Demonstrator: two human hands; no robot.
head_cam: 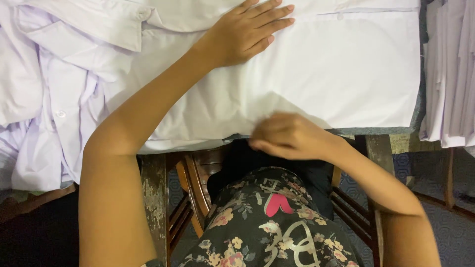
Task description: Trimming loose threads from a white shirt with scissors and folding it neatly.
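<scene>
- White shirt (307,74): laid flat across the table, its near edge hanging slightly over the table's front; a button shows near the top right of the fabric.
- Left hand (247,32): open, fingers stretched out and close together, palm pressed flat on the upper part of the white shirt; it grips nothing.
- Right hand (287,136): blurred, fingers curled loosely inward at the near edge of the white shirt (whether it pinches the cloth or only touches it, I cannot tell).
- Heap of pale shirts (44,89): crumpled at the left, a collar and a button visible, draping down over the table's left side, touching the flat shirt.
- Stack of folded white garments (448,74): at the right edge, just beside the flat shirt, hanging past the table.
- Table (153,198): worn wooden leg and front rail show beneath the cloth.
- Wooden chair (195,183): under the table front.
- Floral dark garment (262,232): on the person's lap, below the right hand.
</scene>
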